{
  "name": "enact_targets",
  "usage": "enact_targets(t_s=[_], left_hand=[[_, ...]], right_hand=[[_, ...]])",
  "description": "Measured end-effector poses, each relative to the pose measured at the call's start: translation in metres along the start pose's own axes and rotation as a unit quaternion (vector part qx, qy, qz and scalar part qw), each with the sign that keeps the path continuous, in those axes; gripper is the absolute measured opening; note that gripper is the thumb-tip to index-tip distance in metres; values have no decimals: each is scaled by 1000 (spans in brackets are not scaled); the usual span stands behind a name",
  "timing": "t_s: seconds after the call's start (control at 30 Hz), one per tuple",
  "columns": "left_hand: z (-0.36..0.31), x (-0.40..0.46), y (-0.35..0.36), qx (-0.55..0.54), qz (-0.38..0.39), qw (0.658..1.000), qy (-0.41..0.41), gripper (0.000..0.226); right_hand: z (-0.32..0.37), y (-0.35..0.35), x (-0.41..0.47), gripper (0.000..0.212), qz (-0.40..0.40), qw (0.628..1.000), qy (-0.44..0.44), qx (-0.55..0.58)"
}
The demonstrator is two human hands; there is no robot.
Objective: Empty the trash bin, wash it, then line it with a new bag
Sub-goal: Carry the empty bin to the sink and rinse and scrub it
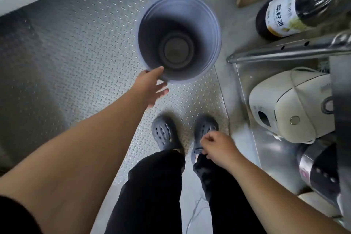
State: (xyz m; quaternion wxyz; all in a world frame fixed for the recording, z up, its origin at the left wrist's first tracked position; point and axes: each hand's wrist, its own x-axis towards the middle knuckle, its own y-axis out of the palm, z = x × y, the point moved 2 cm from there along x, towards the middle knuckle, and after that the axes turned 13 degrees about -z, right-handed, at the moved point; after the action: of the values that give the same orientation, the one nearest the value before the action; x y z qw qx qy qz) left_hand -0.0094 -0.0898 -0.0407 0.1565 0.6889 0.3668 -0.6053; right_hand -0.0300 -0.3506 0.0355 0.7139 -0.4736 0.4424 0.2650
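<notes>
Left hand (152,85) is stretched down to the near rim of the bin (179,38), thumb laid over the edge and fingers spread loosely beneath it; whether the rim is actually pinched cannot be told. Right hand (214,148) is curled loosely by the right knee, with nothing seen in it. The bin is seen upright and empty over the plate floor (76,34), blurred, just beyond the left fingertips. Such a rim hold probably serves for lifting or setting it down one-handed.
</notes>
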Motion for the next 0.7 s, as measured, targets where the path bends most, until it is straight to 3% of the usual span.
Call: enact_targets(t_s=[0.17, 0.4, 0.7], left_hand=[[-7, 17, 12, -116, -12, 993, -17, 38], [-8, 15, 14, -75, -54, 996, -8, 35], [41, -70, -77, -96, -100, 987, -76, 25]], right_hand=[[-4, 4, -1, 20, 50, 998, 20, 21], [-17, 0, 4, 17, 45, 990, 79, 105], [-13, -28, -43, 15, 10, 999, 49, 6]])
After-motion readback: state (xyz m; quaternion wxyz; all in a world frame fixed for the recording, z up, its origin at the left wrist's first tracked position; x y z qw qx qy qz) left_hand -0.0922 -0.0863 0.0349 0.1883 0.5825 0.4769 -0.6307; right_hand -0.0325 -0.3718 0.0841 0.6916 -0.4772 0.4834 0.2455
